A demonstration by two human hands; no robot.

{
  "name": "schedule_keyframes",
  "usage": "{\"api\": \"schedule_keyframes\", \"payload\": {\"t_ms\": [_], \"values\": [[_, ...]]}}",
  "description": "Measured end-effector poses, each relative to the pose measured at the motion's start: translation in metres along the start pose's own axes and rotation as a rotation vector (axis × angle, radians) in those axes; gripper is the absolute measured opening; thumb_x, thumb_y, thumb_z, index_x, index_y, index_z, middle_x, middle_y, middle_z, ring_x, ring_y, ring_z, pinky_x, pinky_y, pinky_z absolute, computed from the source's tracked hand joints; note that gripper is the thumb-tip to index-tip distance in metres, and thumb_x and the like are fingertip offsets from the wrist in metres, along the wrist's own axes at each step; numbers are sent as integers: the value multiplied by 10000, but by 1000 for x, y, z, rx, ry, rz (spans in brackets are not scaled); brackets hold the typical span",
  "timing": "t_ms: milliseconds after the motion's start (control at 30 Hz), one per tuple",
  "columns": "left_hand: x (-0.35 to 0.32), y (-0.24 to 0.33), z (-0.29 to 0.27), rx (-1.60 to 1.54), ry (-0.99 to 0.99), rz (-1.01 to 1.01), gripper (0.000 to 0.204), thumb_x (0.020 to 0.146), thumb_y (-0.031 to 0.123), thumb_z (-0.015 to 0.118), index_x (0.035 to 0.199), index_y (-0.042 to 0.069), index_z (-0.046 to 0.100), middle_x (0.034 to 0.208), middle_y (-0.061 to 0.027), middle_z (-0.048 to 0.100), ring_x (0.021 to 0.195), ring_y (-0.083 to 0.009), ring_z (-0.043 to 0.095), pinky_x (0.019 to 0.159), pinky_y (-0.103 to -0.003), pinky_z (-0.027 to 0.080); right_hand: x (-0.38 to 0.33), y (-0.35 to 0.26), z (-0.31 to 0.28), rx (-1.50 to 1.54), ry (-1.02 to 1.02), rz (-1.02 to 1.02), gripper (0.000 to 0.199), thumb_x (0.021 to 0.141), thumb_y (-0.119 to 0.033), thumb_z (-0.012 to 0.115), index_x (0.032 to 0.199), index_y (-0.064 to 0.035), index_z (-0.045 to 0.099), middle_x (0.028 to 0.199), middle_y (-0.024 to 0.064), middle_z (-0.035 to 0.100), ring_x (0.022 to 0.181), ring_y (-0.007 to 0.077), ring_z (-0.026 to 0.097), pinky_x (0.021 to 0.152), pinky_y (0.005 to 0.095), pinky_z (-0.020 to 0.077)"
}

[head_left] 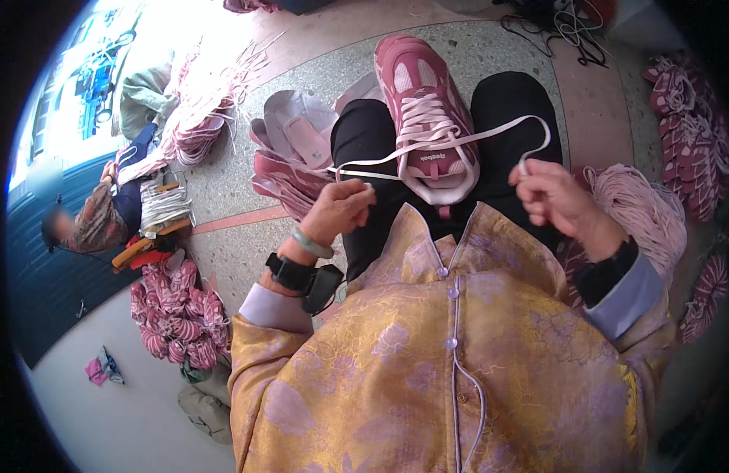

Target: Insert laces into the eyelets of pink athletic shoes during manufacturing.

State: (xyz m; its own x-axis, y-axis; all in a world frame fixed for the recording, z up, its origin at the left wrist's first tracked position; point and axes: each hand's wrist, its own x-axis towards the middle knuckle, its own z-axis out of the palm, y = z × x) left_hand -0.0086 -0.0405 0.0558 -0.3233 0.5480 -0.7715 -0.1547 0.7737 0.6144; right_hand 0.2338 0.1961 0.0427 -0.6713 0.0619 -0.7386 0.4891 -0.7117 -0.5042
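A pink sneaker (pixel 435 130) rests between my black-trousered knees, toe pointing away and its collar opening toward me. White shoelace (pixel 421 118) criss-crosses up its tongue. To the left of the shoe, my left hand (pixel 341 209) is closed, with a small white tip showing at its fingers; a lace loop runs close above it. On the other side my right hand (pixel 555 199) pinches the other end of the lace, which arcs over my right knee from the top eyelets. Both hands are apart from the shoe itself.
By my left knee lie pink shoe pieces (pixel 290 162). A bundle of pale pink laces (pixel 636 209) is at my right, with stacked pink uppers (pixel 688 126) beyond. Another person (pixel 96 213) sits at far left near more laces (pixel 195 130) and a pink shoe pile (pixel 179 311).
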Motion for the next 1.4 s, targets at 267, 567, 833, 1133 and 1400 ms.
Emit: {"api": "schedule_keyframes", "payload": {"t_ms": [267,567,833,1133,1400], "values": [[41,27,26,-85,-104,57,204,888,222,518,806,38,556,583,-21,538,386,-44,386,351,-174,266,65,11,28,-213,45,-458,214,865,-232,533,817,-31,589,759,6,565,677,67,550,558,204,451],[48,30,24,-295,7,174,216,883,226,528,847,18,571,598,-1,508,421,-53,391,365,-184,275,70,3,31,-101,172,-516,219,870,-238,541,788,-45,603,683,-26,539,560,20,481,462,166,388],[17,25,15,-236,-24,142,192,854,191,567,905,6,582,637,-24,558,448,-73,494,401,-180,389,69,5,28,-131,103,-418,127,854,-171,563,813,-55,593,675,-12,573,528,18,503,461,160,392],[-2,20,-13,77,-99,103,80,842,44,541,900,1,575,665,-39,599,521,-119,592,456,-218,483,92,9,29,-256,178,-639,89,844,-136,568,822,-55,600,652,-43,530,532,21,474,457,169,387],[14,10,-70,-569,213,183,211,916,217,431,764,90,506,599,-10,511,395,-76,377,346,-198,281,94,14,32,-367,262,-760,86,824,-101,579,772,-31,583,642,-19,527,529,38,480,470,191,398]]}}
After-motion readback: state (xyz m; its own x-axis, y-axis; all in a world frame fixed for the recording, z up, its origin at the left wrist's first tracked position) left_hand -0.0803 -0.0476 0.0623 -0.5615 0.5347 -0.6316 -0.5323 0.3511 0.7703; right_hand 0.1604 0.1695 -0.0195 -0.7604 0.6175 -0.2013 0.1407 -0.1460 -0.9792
